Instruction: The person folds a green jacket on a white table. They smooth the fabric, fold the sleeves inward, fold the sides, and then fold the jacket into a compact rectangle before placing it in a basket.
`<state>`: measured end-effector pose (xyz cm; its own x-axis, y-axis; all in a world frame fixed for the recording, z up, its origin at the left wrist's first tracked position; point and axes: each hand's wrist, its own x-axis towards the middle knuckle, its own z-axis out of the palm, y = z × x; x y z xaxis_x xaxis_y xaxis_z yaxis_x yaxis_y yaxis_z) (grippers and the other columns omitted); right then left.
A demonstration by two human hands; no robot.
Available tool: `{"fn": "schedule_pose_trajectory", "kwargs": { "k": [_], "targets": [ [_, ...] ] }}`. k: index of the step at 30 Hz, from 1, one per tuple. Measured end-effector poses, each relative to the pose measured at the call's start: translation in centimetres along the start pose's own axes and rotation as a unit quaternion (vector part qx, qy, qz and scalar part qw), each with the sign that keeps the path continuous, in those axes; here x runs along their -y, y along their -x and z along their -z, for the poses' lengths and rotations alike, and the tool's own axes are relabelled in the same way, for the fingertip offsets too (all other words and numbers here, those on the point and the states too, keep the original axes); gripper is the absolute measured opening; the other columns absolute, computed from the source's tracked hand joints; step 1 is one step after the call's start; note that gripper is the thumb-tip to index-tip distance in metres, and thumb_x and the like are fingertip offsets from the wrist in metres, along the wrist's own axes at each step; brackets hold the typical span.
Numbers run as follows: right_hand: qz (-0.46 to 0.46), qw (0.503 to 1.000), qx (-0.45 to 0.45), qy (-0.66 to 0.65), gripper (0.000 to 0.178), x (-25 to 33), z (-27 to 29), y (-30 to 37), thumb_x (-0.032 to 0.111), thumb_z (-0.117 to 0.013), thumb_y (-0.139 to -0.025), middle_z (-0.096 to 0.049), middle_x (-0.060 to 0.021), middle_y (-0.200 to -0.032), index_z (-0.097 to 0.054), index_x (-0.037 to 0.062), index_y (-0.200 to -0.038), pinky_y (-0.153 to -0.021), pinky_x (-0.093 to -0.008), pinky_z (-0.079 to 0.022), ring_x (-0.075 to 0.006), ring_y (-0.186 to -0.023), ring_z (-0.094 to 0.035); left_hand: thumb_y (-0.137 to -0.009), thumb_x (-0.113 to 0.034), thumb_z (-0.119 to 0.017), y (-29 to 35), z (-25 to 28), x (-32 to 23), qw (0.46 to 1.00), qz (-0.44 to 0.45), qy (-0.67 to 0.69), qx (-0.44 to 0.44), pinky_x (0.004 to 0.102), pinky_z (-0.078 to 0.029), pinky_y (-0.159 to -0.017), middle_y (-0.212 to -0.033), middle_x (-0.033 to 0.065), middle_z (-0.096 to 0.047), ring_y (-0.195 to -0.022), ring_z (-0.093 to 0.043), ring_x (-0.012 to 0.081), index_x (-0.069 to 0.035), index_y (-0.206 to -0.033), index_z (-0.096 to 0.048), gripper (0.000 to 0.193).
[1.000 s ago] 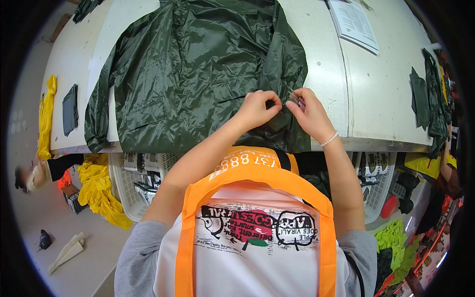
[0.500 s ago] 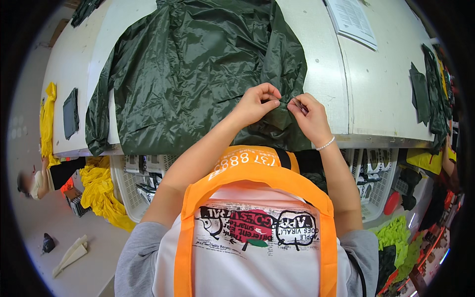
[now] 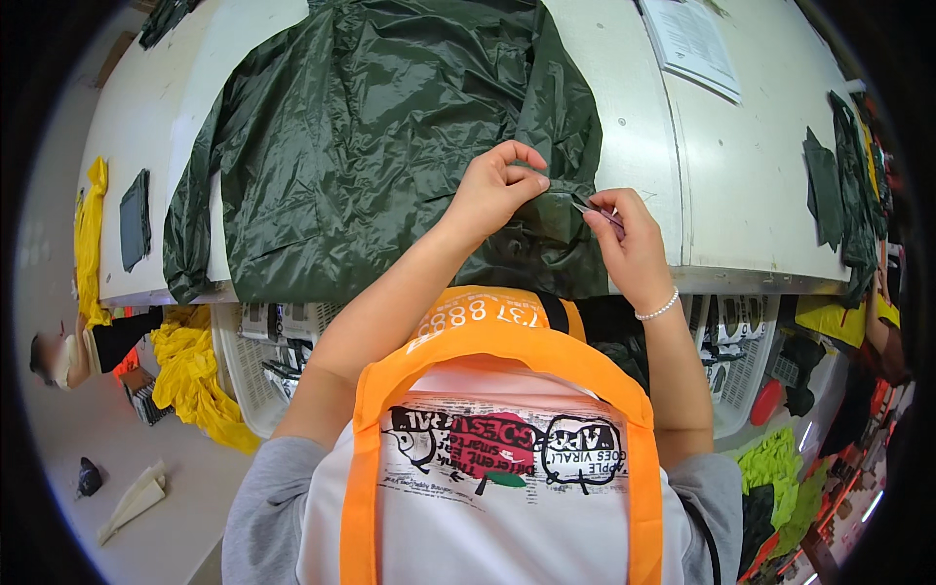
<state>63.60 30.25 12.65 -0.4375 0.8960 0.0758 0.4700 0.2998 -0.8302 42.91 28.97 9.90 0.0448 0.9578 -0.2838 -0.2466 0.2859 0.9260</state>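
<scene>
Your right hand [image 3: 634, 239] is closed around a small, thin tool [image 3: 612, 216], with your fingers and thumb tucked tight against it. The tool looks a bit purple at your fingers, and its pointy end aims left, at the dark green cloth. I cannot tell if the point touches the cloth. Your left hand [image 3: 487, 195] is just beside it, with the thumb and first finger bent close to each other at a fold of the cloth. I cannot tell if those fingers pinch the cloth or only rest on it. A string of white beads [image 3: 659, 305] goes around your right wrist.

The cloth is part of a shiny, dark green jacket [image 3: 370, 146]. It lies spread out and wrinkly on the pale table [image 3: 639, 156] in front of you. Your hands are at its lower right part, and its bottom comes down to the near edge of the table.

On the table, some papers [image 3: 690, 44] lie far off to the right. A dark folded cloth [image 3: 135, 219] lies to the left, near a long yellow cloth [image 3: 93, 234]. More dark green cloth [image 3: 824, 185] is at the right end.

Below the table edge, a white basket [image 3: 232, 375] is on your left and another white basket [image 3: 759, 385] is on your right, both with packs in them. A yellow heap [image 3: 195, 380] sits beside the left one. A person [image 3: 73, 359] is at the far left.
</scene>
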Motion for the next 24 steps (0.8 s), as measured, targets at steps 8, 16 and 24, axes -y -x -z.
{"fn": "schedule_pose_trajectory", "kwargs": {
  "k": [8,16,24],
  "targets": [
    [0.060,0.996,-0.026,0.064,0.016,0.7,-0.4,-0.7,0.014,-0.066,-0.084,-0.058,-0.0088,-0.088,-0.057,0.0038,-0.093,-0.061,-0.0300,-0.050,-0.0247,-0.072,-0.062,-0.083,-0.002,-0.064,0.3,-0.9,-0.6,0.997,-0.022,-0.069,0.001,0.0162,-0.041,-0.065,-0.078,-0.0004,-0.063,-0.071,-0.054,0.0015,-0.003,-0.096,-0.054,0.017],
    [0.094,0.993,-0.013,0.069,0.015,0.6,-0.1,-1.3,0.013,-0.067,-0.082,-0.057,-0.0081,-0.084,-0.059,0.0052,-0.092,-0.058,-0.0281,-0.047,-0.0200,-0.069,-0.060,-0.083,-0.002,-0.063,0.7,-0.8,-1.5,0.998,-0.010,-0.066,0.008,0.0164,-0.042,-0.067,-0.081,0.0008,-0.064,-0.074,-0.055,0.0019,-0.004,-0.098,-0.054,0.017],
    [-0.045,0.982,0.116,-0.142,0.033,-2.2,1.1,-2.4,0.013,-0.080,-0.069,-0.052,0.0030,-0.082,-0.055,0.0029,-0.088,-0.056,-0.0182,-0.033,-0.0061,-0.064,-0.036,-0.082,-0.003,-0.065,0.4,0.0,-3.0,0.998,-0.003,0.046,0.050,0.0177,-0.045,-0.073,-0.088,0.0037,-0.065,-0.080,-0.059,0.0050,-0.003,-0.105,-0.052,0.026]
  ]
}}
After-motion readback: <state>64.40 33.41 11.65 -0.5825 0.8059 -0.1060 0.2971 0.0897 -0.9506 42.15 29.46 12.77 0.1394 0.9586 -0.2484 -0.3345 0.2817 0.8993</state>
